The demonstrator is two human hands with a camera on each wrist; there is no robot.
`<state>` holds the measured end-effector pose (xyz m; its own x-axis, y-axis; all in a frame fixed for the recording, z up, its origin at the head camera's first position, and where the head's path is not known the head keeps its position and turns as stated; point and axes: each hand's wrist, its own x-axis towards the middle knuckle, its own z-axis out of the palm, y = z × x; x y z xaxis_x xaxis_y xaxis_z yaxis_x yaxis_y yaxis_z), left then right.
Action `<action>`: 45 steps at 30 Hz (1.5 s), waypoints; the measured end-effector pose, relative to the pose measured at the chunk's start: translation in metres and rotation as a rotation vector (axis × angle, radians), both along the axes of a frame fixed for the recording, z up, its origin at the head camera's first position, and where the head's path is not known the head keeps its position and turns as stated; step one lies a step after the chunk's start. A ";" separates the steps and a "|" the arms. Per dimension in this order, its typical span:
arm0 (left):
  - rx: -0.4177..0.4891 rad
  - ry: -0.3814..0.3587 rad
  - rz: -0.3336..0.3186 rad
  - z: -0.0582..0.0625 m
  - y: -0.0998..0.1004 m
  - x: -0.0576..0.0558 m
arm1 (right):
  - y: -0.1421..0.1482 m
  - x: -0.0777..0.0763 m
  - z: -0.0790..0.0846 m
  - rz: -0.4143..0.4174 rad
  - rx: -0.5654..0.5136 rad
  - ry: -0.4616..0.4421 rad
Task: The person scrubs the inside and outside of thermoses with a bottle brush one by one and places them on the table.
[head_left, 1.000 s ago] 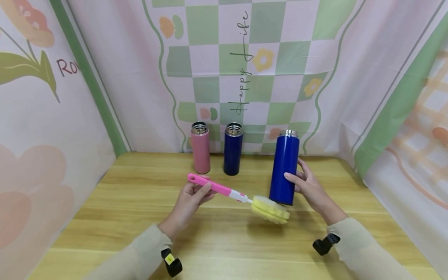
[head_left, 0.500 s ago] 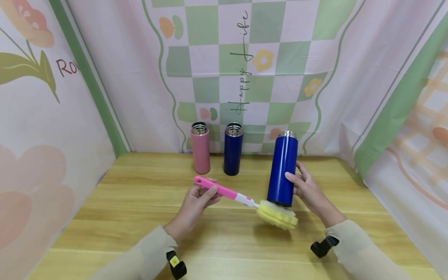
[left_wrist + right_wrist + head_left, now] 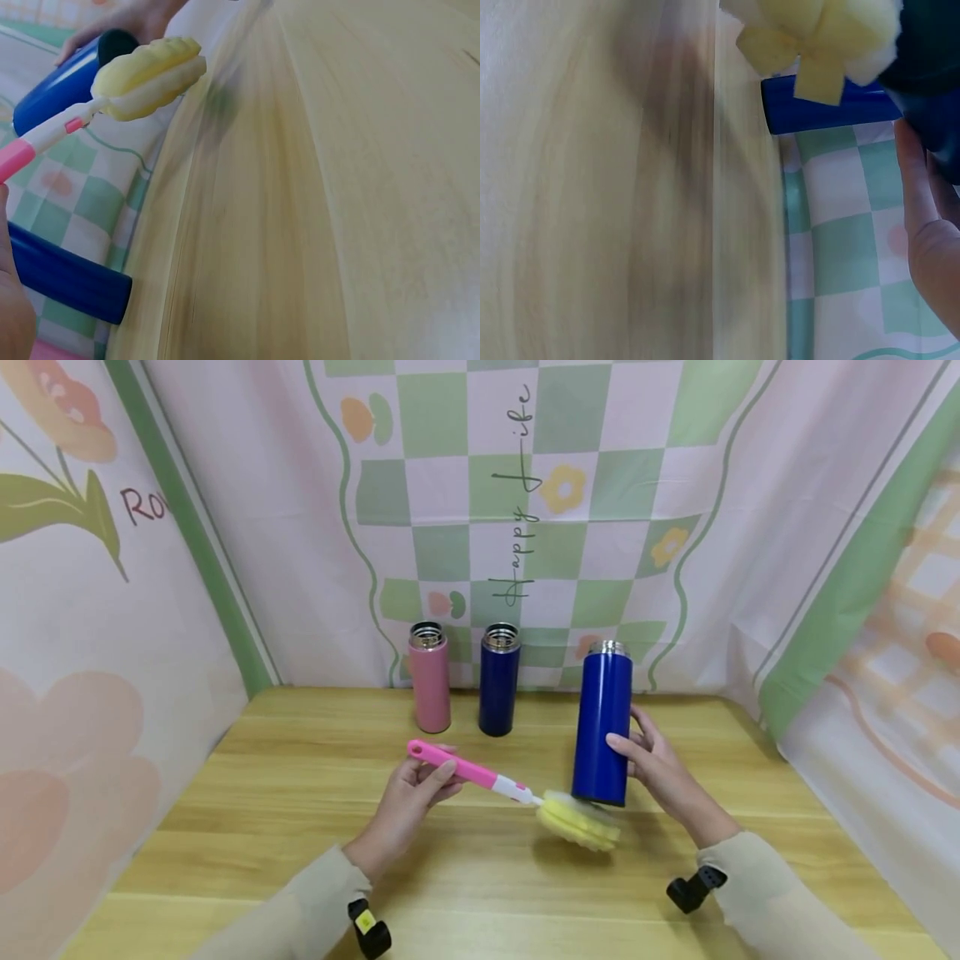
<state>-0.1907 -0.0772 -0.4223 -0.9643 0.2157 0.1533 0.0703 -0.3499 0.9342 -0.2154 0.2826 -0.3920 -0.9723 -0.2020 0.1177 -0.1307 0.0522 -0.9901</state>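
Note:
My left hand pinches the pink handle of a bottle brush. The brush's yellow and white sponge head points right, raised over the table, right at the base of a blue bottle. My right hand grips that tall blue thermos bottle from its right side, thumb in front. The bottle is lidless, with a bare steel neck, and leans slightly with its dark base toward me. In the right wrist view the sponge head overlaps the dark base, while my fingers wrap the bottle's side.
A lidless pink thermos and a smaller dark blue thermos stand upright at the back of the wooden table. Behind them hangs a checkered curtain. Printed fabric also closes off the left and right sides.
The brush moved right under the blue bottle's base, then back left, its sponge blurred. The blue bottle shifted slightly left and lower. Both hands kept their hold.

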 end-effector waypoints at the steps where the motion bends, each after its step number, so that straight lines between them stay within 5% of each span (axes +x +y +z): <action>1: 0.002 0.001 0.007 0.000 -0.001 0.000 | 0.000 0.000 0.001 -0.006 0.012 0.001; 9: 0.018 -0.015 0.052 0.001 -0.011 -0.002 | 0.003 -0.003 0.001 -0.042 0.043 0.009; 24: 0.095 0.000 -0.006 0.010 -0.002 0.003 | 0.002 -0.004 0.001 -0.049 -0.039 0.009; 45: 0.057 -0.003 -0.008 0.002 0.011 -0.002 | -0.010 -0.005 0.008 -0.009 -0.028 0.037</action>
